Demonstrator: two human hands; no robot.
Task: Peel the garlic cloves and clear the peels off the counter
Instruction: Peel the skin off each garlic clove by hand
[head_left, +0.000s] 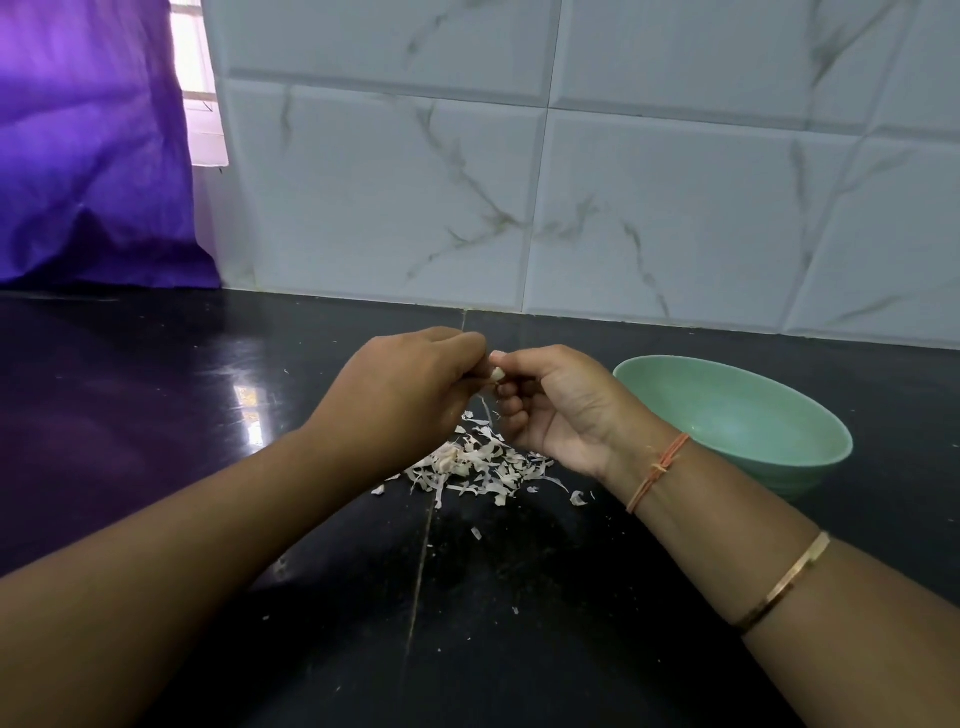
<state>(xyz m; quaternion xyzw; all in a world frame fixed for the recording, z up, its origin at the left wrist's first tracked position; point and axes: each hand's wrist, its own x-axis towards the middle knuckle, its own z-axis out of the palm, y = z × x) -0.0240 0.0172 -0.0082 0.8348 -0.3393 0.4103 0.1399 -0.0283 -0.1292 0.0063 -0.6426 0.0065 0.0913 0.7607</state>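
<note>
While both hands meet in the middle of the frame, a small pale clove (497, 373) sits between them, up off the counter (156, 415). The left hand (405, 384) comes in from the lower left. Its fingers are curled in tight, and the tips pinch the clove on one side. The right hand (550, 405) comes in from the lower right with its palm turned to the camera. Its fingers are curled too, and its thumb and first finger pinch the other side of the clove. A thin strip of peel (485, 408) hangs down from the clove between the two hands.

Right under the hands, a heap of pale peels (478, 462) lies on the shiny black counter. A few small bits lie apart from the heap, lower in the frame.

A green bowl (737, 415) stands on the counter at the right of the frame, just behind the right wrist. It is near the heap but does not touch it.

On the right arm, an orange thread (660, 467) is tied round the wrist, and a gold bangle (779, 587) sits lower down the arm.

Behind the counter is a wall (623, 182) of white tiles with grey veins. A purple curtain (88, 156) hangs in the upper left of the frame.
</note>
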